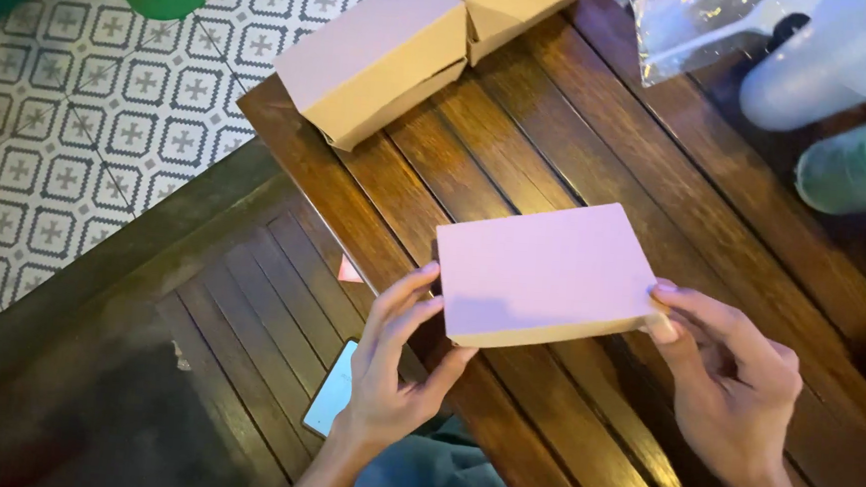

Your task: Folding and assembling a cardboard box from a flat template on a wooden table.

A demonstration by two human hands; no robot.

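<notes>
Head view — three boxes [550, 271]; two hands [395, 372]

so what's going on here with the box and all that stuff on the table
A person holds a flat closed cardboard box between both hands, just above a dark wooden table. The left hand grips its left edge, and the right hand grips the right edge with its fingers. Two similar boxes sit at the table's far corner. A phone lies on the bench below.
</notes>
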